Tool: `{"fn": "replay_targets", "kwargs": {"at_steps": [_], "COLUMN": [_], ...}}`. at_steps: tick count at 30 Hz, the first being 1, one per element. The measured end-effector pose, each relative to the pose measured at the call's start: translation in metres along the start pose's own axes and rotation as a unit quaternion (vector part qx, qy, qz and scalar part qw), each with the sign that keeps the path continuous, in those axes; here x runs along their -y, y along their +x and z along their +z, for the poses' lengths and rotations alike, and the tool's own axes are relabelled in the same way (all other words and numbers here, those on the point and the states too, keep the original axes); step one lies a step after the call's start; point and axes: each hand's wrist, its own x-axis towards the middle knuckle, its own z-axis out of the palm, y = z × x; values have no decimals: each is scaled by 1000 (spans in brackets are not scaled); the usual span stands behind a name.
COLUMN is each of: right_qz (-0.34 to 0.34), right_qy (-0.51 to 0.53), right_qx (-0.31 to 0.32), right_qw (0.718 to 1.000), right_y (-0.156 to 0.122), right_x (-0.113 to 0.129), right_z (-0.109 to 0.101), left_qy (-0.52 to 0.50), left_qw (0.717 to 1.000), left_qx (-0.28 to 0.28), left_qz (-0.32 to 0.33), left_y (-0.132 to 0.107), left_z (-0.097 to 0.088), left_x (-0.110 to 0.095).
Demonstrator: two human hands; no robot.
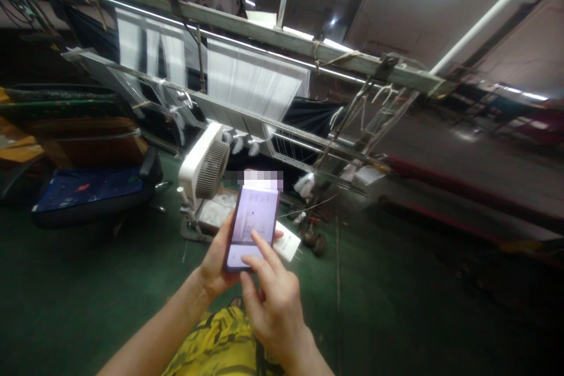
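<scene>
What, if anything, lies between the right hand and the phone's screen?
Nothing visible. The left hand holds the phone by its edges, and the forefinger of the right hand touches the bare screen.

green floor (409, 305) right of right hand (275, 305): wide open. ahead, beyond phone (254, 223): white fan (205, 167), loom frame (282, 129) bar way. left of left hand (215, 267): bare floor strip, then cushioned seat (88, 188), stacked boards (79, 129).
</scene>
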Motion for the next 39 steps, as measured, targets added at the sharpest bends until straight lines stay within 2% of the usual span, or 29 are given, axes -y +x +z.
{"fn": "replay_targets", "kwargs": {"at_steps": [6,14,35,39], "right_qz": [21,-28,-32,-22], "right_qy": [-4,26,32,27], "right_qx": [-97,-52,-40,-42], "right_qw": [995,998,998,999], "right_y": [-3,-4,-3,-5], "right_x": [0,-1,-4,-4], "right_z": [-5,-9,-7,-7], "left_qy": [-16,-21,-33,-29], "left_qw": [1000,1000,999,999], "left_qx": [12,14,36,25], "left_qz": [8,14,12,14], "left_y": [0,1,3,2], "left_z": [-2,-1,0,1], "left_x": [-1,-3,-2,-2]}}
